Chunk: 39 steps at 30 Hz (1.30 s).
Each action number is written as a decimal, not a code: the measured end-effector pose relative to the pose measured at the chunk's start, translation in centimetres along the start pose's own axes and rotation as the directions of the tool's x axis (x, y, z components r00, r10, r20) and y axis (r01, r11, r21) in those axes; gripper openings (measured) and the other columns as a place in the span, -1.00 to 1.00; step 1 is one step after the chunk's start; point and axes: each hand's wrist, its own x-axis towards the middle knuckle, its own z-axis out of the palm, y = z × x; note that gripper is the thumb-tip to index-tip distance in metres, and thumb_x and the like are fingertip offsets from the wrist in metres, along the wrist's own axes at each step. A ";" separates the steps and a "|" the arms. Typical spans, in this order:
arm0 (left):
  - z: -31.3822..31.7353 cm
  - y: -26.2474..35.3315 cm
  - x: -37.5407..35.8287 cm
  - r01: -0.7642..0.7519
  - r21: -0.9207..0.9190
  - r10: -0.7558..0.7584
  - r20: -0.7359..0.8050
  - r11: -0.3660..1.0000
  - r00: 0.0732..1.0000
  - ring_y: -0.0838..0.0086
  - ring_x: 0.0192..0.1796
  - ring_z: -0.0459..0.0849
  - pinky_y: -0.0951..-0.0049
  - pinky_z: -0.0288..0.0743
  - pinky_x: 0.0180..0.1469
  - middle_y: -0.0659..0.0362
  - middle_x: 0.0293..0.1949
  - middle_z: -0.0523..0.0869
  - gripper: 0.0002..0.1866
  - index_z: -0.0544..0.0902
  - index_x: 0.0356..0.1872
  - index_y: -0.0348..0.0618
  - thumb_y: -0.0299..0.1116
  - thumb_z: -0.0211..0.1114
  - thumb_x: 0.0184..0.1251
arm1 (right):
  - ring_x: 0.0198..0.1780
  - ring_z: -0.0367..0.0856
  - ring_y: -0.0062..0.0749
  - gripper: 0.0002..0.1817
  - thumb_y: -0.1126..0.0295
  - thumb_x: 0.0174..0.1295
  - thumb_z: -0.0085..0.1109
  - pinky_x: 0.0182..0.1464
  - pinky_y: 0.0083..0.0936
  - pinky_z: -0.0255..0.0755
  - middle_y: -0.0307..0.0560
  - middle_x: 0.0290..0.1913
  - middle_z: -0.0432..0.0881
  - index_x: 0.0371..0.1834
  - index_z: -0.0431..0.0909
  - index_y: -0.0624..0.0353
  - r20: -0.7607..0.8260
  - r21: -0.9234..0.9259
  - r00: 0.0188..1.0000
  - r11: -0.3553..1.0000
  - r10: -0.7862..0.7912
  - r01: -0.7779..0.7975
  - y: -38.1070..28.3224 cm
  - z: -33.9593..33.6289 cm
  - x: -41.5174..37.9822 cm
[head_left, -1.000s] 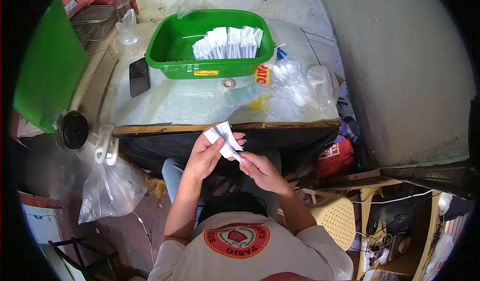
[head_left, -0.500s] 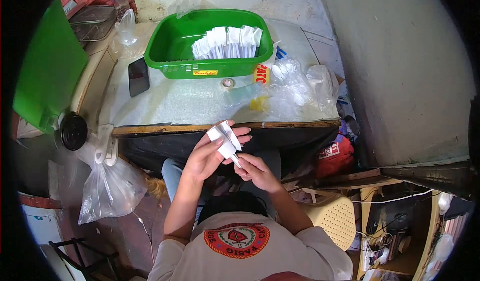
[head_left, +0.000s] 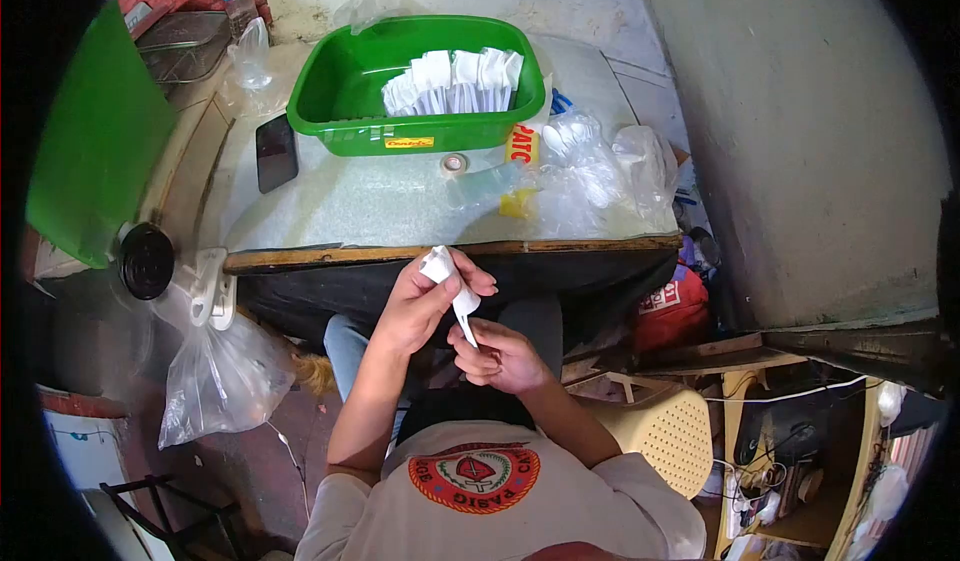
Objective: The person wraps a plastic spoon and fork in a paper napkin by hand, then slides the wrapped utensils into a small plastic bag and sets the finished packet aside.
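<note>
My left hand (head_left: 415, 306) is closed around a white paper napkin (head_left: 440, 265) in front of the table edge. The napkin is wrapped into a narrow roll, slanting down to the right. A thin white plastic handle (head_left: 468, 333) sticks out of its lower end; the head of this utensil is hidden in the paper. My right hand (head_left: 500, 356) pinches the handle between thumb and fingers. On the table beyond stands a green basin (head_left: 350, 141) with a row of similar white napkin-wrapped utensils (head_left: 455, 81) at its right side.
Right of the basin lie clear plastic bags (head_left: 590, 186), one with white plastic spoons (head_left: 568, 136). A tape roll (head_left: 454, 164) and a phone (head_left: 276, 151) lie on the table (head_left: 330, 211). A plastic bag (head_left: 225, 376) hangs at the left. A cream stool (head_left: 660, 441) stands at the right.
The napkin, earlier spread flatter with loose flaps, is now rolled narrower around the utensil. My left fingers have closed in on it, and my right hand has shifted slightly down.
</note>
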 end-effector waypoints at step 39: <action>3.1 0.4 -0.5 0.216 0.616 -0.039 -0.287 0.758 0.957 0.67 -0.60 0.47 0.65 0.41 -0.44 0.23 -0.57 0.58 -0.82 0.59 -0.04 -0.24 -0.42 0.07 0.49 | -0.10 0.59 -0.24 -0.70 0.54 0.08 0.37 -0.06 -0.40 0.47 -0.04 -0.11 0.60 -0.10 0.58 0.19 0.171 -0.978 0.654 -0.209 -0.736 0.021 -6.4 6.0 -1.6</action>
